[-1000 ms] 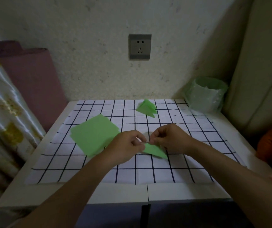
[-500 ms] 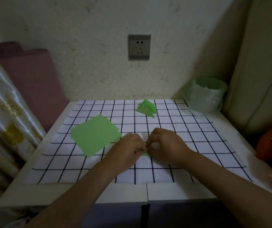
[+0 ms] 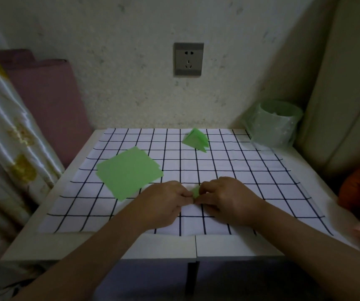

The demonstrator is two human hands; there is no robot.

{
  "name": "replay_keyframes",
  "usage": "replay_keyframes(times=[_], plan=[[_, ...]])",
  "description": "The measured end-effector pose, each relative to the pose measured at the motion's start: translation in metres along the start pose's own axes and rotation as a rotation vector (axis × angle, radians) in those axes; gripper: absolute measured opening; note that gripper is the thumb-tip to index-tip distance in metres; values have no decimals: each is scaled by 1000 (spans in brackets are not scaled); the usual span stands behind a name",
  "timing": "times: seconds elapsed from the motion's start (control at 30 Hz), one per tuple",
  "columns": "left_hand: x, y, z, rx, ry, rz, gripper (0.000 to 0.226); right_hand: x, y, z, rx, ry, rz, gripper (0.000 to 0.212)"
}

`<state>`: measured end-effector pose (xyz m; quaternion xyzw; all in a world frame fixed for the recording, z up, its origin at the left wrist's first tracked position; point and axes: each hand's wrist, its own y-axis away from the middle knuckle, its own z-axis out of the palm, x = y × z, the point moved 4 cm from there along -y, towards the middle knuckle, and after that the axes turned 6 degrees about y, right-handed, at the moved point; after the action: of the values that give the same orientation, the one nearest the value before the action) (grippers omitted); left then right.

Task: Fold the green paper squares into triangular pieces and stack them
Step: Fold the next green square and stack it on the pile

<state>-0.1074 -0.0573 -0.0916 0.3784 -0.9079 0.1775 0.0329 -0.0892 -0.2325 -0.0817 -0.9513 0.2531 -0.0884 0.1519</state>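
Container: one pale green translucent bin (image 3: 270, 131) stands at the upper right of the frame, on the back corner of the counter (image 3: 109, 246), against the wall.
Container contents: something pale shows under the rim, perhaps crumpled paper; the view is too dim to name it.
Piece in work: one folded green piece (image 3: 195, 190) sits low over the checked cloth (image 3: 240, 170), just below the centre of the frame, between the two hands.
Its pointing: only a small tip shows, aimed toward the top of the frame; the long axis is hidden by fingers.
Left grip (image 3: 164, 205): fingertips curled and clamped on the piece's left edge.
Right grip (image 3: 227, 200): fingertips curled and clamped on the piece's right edge, nearly touching the left grip.
Flat squares: one pile of green paper squares (image 3: 129, 170) lies left of centre, turned like a diamond, one corner toward the lower edge of the frame.
Finished triangles: one stack of folded triangles (image 3: 195, 140) lies above centre near the cloth's far edge, apex toward the wall, well apart from the hands.
Sheet count per pile: cannot tell.
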Motion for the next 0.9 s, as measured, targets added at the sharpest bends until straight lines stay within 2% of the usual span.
replay_keyframes(times=[0.27, 0.53, 0.77, 0.83, 0.9], plan=[[1, 2, 4, 26, 27, -34, 46, 5, 9, -3, -3, 52, -13, 22], [5, -2, 0, 72, 58, -43, 45, 20, 35, -6, -12, 56, 100, 16], [9, -2, -1, 74, 47, -66, 44, 18, 41, -10, -59, 128, 29, 18], [9, -2, 0, 90, 62, -90, 41, 16, 39, -14, -38, 114, 67, 18], [8, -5, 2, 98, 92, -132, 30, 15, 36, -16, 20, 15, 184, 14]])
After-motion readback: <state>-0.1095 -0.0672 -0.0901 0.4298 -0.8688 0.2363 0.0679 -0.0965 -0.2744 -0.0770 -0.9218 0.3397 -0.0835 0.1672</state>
